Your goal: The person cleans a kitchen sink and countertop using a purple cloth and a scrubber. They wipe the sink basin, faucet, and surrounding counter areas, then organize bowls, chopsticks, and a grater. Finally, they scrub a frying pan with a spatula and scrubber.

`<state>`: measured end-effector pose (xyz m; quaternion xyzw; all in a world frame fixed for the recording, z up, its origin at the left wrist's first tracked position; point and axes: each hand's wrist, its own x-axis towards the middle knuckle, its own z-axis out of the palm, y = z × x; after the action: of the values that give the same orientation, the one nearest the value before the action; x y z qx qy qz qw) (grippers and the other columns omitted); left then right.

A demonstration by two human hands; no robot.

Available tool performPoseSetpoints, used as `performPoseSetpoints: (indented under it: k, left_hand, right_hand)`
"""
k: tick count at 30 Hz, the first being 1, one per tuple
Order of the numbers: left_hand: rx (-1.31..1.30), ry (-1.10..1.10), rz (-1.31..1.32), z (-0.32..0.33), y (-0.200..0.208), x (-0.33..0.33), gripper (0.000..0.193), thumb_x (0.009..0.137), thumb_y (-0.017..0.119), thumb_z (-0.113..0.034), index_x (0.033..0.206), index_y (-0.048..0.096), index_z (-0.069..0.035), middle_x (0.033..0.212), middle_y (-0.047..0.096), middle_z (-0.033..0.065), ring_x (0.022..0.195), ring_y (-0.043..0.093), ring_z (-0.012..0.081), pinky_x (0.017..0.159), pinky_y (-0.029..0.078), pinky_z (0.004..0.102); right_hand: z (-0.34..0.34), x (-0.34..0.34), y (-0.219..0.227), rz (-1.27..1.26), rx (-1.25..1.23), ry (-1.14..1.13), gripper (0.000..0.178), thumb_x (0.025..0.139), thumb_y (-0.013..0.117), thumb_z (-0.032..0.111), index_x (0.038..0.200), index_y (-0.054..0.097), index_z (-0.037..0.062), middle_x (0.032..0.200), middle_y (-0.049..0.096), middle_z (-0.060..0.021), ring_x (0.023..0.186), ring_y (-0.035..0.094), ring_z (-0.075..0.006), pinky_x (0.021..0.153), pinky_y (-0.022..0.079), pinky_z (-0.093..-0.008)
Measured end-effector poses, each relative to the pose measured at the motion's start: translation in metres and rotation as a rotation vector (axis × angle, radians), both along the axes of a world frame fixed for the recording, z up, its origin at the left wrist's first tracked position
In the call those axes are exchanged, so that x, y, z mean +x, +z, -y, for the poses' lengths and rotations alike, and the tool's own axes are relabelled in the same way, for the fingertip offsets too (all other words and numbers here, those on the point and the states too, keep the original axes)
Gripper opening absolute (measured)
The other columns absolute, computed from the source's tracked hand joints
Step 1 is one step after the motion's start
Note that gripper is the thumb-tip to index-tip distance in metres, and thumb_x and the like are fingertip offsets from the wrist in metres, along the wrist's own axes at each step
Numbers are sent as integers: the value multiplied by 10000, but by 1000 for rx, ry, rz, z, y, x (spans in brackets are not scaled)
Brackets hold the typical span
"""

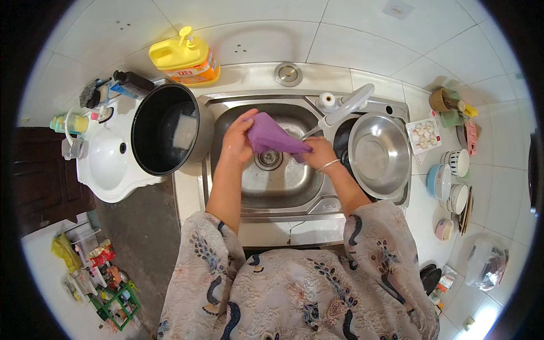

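Note:
A purple cloth [273, 134] is stretched between my two hands above the left basin of the steel sink [249, 195]. My left hand [238, 139] is closed round its wider, bunched end. At the right, my right hand [321, 154] grips the narrow, twisted end close to the stream from the faucet [351, 106]. The drain [268, 160] shows below the cloth. Left of the sink stands a large dark-lined pot [148, 141], with a pale, flat piece [185, 132] lying inside; I cannot make out whether it is a sponge or a cloth.
A metal bowl [381, 158] fills most of the right basin. Behind the pot stands a yellow pump jug [187, 59]. Several bowls [439, 181] and an egg tray [424, 135] line the counter at the right. A white washbasin [105, 161] is at the far left.

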<state>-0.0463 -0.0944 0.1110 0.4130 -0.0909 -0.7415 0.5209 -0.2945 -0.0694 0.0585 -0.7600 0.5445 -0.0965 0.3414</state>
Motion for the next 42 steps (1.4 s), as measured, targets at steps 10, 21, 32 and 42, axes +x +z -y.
performPoseSetpoints:
  k: [10, 21, 32, 42]
  left_hand:
    - [572, -289, 27, -28, -75, -49, 504, 907, 454, -341, 1338, 357, -99, 1190, 527, 109, 1017, 540, 282, 870, 460, 469]
    - [17, -189, 337, -31, -61, -112, 463, 943, 384, -443, 941, 594, -30, 876, 611, 91, 751, 577, 191, 702, 475, 337]
    - [160, -372, -192, -26, -71, -89, 519, 914, 389, -441, 1171, 515, -8, 1151, 582, 148, 991, 588, 276, 905, 457, 402]
    - [37, -43, 223, -26, -98, -50, 275, 828, 606, -97, 1081, 544, -7, 974, 598, 93, 853, 594, 174, 752, 493, 292]
  right_hand:
    - [-9, 61, -8, 1302, 449, -649, 327, 779, 548, 29, 1100, 486, 15, 957, 582, -89, 835, 592, -186, 755, 490, -315]
    - [13, 22, -60, 517, 46, -778, 129, 782, 573, 152, 807, 626, 37, 756, 656, -155, 672, 623, -336, 613, 487, -395]
    - [31, 1, -74, 245, 49, -507, 249, 857, 480, 197, 1011, 598, 42, 861, 646, -161, 819, 635, -269, 699, 497, -366]
    - [0, -8, -12, 1311, 576, -544, 339, 809, 531, 42, 1146, 555, 21, 1120, 572, -150, 1001, 571, -203, 809, 485, -296]
